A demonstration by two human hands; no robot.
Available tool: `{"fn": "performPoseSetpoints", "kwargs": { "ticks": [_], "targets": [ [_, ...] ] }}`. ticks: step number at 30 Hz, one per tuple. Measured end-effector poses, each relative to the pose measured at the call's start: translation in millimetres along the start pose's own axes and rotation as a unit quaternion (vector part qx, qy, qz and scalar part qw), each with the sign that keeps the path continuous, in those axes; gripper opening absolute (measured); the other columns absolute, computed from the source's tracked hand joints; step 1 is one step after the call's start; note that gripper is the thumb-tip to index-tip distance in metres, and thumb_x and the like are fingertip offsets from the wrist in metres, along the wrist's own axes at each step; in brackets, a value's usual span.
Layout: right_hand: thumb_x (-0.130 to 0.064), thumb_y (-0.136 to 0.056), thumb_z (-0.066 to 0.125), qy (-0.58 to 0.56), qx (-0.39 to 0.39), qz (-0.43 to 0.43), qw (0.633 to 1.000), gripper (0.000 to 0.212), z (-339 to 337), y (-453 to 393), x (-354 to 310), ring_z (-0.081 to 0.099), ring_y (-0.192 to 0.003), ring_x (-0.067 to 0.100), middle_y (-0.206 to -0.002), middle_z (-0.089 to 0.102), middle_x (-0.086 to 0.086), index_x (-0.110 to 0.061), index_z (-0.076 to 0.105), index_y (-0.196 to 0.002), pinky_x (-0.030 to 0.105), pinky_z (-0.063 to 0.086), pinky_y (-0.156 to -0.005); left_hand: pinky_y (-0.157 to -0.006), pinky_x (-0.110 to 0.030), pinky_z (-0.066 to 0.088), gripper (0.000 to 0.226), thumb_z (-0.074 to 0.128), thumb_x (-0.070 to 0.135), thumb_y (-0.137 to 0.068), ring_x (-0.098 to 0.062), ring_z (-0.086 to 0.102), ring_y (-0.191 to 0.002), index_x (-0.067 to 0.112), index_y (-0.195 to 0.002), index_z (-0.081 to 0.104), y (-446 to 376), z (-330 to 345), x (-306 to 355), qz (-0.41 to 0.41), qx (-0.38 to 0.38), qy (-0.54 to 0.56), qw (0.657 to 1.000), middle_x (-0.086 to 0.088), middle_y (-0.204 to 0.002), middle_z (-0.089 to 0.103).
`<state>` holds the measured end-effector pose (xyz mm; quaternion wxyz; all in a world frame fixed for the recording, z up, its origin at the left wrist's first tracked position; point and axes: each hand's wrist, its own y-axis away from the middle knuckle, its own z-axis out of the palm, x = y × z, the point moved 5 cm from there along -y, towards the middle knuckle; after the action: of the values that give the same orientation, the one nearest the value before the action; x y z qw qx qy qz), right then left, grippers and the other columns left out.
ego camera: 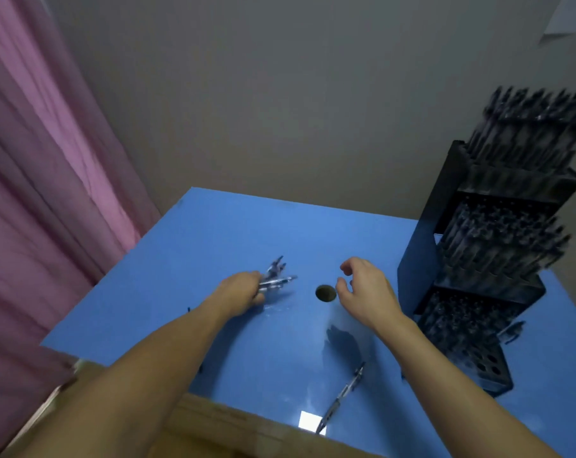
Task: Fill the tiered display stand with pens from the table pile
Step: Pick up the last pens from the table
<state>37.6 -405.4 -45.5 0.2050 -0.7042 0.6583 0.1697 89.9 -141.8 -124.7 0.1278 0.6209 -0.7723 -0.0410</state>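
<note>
1. Gripping a small bunch of pens [276, 279], the left hand [243, 289] has its fingers curled round the barrels just above the blue table [187, 259]; pen tips fan out to the right & away from the person. Motion blur, so exact count can't be told.
2. Right hand [366, 292] hovers over the table w/ fingers loosely curled, thumb & forefinger apart, holding nothing.
3. Round hole [325, 293] in the tabletop sits between the two hands, just beside the right thumb.
4. Black tiered display stand [422, 252] stands on the table's right side, near the right hand but not touching it. Upper tiers are packed w/ upright dark pens; the lowest front tier shows several open round slots at its near end.
5. One pen [346, 390] lies loose on the table near the front edge, angled diagonally, between the forearms.
6. Another loose pen [513, 330] shows at the stand's right side; blurred, can't tell what it rests on.
7. Small bright white square [309, 421] at the near table edge, by the lying pen's lower tip.
8. Pink curtain [32, 193] hangs at left; grey wall [280, 94] behind the table.
</note>
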Motion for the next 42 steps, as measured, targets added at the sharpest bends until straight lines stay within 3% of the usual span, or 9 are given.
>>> {"fn": "performPoseSetpoints", "kwargs": {
  "ticks": [4,10,15,19,23,26,31,36,42],
  "targets": [
    [-0.027,-0.102,0.052,-0.011,-0.029,-0.035,0.999,0.033,3,17,-4,0.06,-0.107,0.02,-0.131,0.06,0.001,-0.012,0.056,-0.131,0.034,0.05,-0.087,-0.071,-0.038,0.042,0.02,0.055,0.027,-0.098,-0.033,0.055,-0.087,0.01,-0.098,0.045,48,-3,-34,-0.152,0.071,0.12,0.978,-0.019,-0.107,0.063],
    [-0.026,-0.1,0.053,-0.009,-0.089,-0.091,0.992,0.032,24,41,-26,0.061,-0.109,0.023,-0.126,0.063,0.005,-0.01,0.057,-0.127,0.038,0.051,-0.093,-0.056,-0.033,0.038,0.023,0.061,0.031,-0.09,-0.029,0.057,-0.073,0.01,-0.081,0.057,132,6,-71,-0.341,0.138,0.218,0.904,-0.007,-0.081,0.061],
    [-0.026,-0.1,0.054,-0.008,-0.098,-0.121,0.988,0.034,35,42,-59,0.063,-0.109,0.024,-0.128,0.063,0.006,-0.009,0.057,-0.129,0.038,0.05,-0.096,-0.059,-0.032,0.041,0.029,0.054,0.025,-0.099,-0.031,0.056,-0.072,0.009,-0.075,0.056,169,21,-91,-0.418,0.184,0.279,0.844,-0.014,-0.084,0.061],
    [-0.026,-0.101,0.053,0.009,-0.097,-0.138,0.986,0.033,45,37,-84,0.062,-0.113,0.021,-0.129,0.063,0.002,-0.012,0.057,-0.13,0.025,0.035,-0.08,-0.068,-0.034,0.043,0.028,0.054,0.035,-0.103,-0.03,0.059,-0.08,0.011,-0.092,0.062,169,29,-94,-0.42,0.193,0.336,0.821,-0.01,-0.09,0.063],
    [-0.027,-0.102,0.052,0.01,-0.087,-0.128,0.988,0.033,51,34,-91,0.061,-0.114,0.019,-0.13,0.063,0.001,-0.012,0.057,-0.131,0.023,0.031,-0.079,-0.063,-0.033,0.042,0.043,0.064,0.05,-0.096,-0.029,0.059,-0.078,0.012,-0.077,0.053,155,30,-84,-0.415,0.144,0.327,0.837,-0.007,-0.084,0.061],
    [-0.027,-0.102,0.052,0.015,-0.098,-0.124,0.987,0.034,56,34,-89,0.062,-0.112,0.018,-0.13,0.063,0.001,-0.012,0.056,-0.131,0.023,0.031,-0.08,-0.061,-0.031,0.042,0.038,0.073,0.044,-0.088,-0.026,0.059,-0.081,0.015,-0.079,0.05,142,37,-73,-0.409,0.1,0.312,0.852,-0.004,-0.086,0.059],
    [-0.024,-0.1,0.054,-0.001,-0.101,-0.104,0.989,0.033,53,29,-72,0.063,-0.107,0.02,-0.127,0.064,0.004,-0.009,0.058,-0.129,0.029,0.046,-0.088,-0.058,-0.031,0.041,0.018,0.06,0.029,-0.092,-0.02,0.054,-0.073,0.013,-0.085,0.052,124,32,-59,-0.373,0.041,0.246,0.894,-0.002,-0.086,0.055],
    [-0.024,-0.099,0.055,-0.009,-0.08,-0.083,0.993,0.032,36,22,-57,0.064,-0.105,0.022,-0.124,0.065,0.004,-0.01,0.059,-0.127,0.031,0.048,-0.089,-0.062,-0.03,0.04,0.026,0.058,0.027,-0.093,-0.027,0.054,-0.081,0.015,-0.074,0.046,107,25,-28,-0.298,0.024,0.181,0.937,-0.005,-0.082,0.054],
    [-0.024,-0.099,0.053,-0.017,-0.049,-0.045,0.998,0.032,8,20,-36,0.063,-0.109,0.023,-0.127,0.064,0.004,-0.01,0.058,-0.128,0.032,0.047,-0.09,-0.066,-0.034,0.043,0.015,0.055,0.018,-0.092,-0.029,0.057,-0.086,0.01,-0.1,0.046,89,20,49,-0.165,-0.003,0.203,0.965,-0.01,-0.1,0.056]
  ]
}}
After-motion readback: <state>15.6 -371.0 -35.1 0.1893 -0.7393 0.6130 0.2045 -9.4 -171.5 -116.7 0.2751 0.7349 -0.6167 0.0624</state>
